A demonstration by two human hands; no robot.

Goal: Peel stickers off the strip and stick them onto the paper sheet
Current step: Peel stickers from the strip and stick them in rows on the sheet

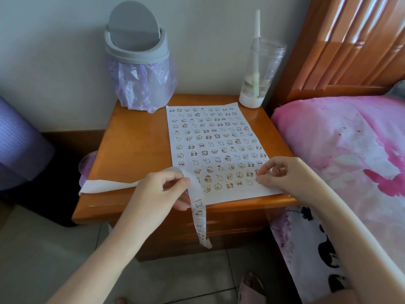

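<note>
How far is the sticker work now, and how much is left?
Done: the paper sheet is covered with rows of stickers almost to its near edge. In hand: the left hand grips the strip; the right hand works at the last row's right end. Left: a few more on the hanging strip.

Strip (198, 202) partly behind left hand (157, 190).

The strip (198, 207) pinched in my left hand (153, 194) is thin, slick backing paper with a faint sheen. Under my right hand (285, 174) the paper sheet (241, 191) is matt white. Beneath both, the nightstand (131, 139) is glossy varnished wood. Beyond my grip stand a matt grey plastic bin (135, 51) with a crinkled, shiny lilac liner (142, 84) and a clear plastic tumbler (260, 69). Right of my right hand lies soft pink cloth bedding (339, 139).
</note>
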